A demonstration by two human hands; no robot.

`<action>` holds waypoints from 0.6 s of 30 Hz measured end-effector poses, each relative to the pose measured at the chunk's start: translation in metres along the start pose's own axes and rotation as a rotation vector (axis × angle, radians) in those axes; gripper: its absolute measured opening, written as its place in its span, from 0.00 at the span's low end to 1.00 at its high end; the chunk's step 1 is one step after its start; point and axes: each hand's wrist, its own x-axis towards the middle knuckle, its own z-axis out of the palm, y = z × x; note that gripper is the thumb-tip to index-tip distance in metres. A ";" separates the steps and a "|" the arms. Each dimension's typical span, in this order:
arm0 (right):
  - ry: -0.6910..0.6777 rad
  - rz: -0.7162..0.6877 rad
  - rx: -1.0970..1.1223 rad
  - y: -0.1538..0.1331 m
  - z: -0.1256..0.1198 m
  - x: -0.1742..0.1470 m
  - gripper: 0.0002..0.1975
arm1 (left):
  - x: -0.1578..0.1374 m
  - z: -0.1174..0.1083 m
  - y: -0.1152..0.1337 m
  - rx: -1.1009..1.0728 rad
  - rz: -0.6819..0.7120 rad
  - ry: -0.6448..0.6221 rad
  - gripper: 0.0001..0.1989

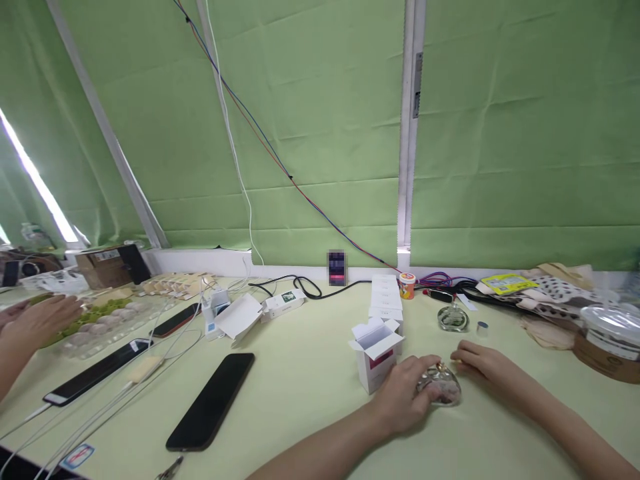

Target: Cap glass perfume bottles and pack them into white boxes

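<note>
My left hand [407,393] is closed around a clear glass perfume bottle [443,387] with a gold-coloured neck, low over the table. Just right of its neck is my right hand [480,363], fingers bent and drawn together; whatever they may hold is hidden. An open white carton [376,353] stands upright beside my left hand, flaps spread and something dark pink inside. Behind it runs a row of closed white cartons [385,297]. A second glass bottle [453,318] and a small silver-grey cap [482,329] are beyond my right hand.
A black phone [213,400] and charging cables lie left of centre. Opened white packaging [240,317] is farther back. Another person's hand [47,320] reaches over a tray at far left. An orange tub [407,286], cloths and a lidded container [610,340] are at right.
</note>
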 end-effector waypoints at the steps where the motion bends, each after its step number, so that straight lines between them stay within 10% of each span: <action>1: -0.043 0.014 -0.008 -0.004 0.002 0.001 0.12 | 0.000 0.000 0.000 0.001 0.003 0.004 0.23; 18: 0.050 0.112 -0.056 -0.002 0.024 0.004 0.10 | 0.000 0.002 -0.002 0.032 0.027 0.045 0.21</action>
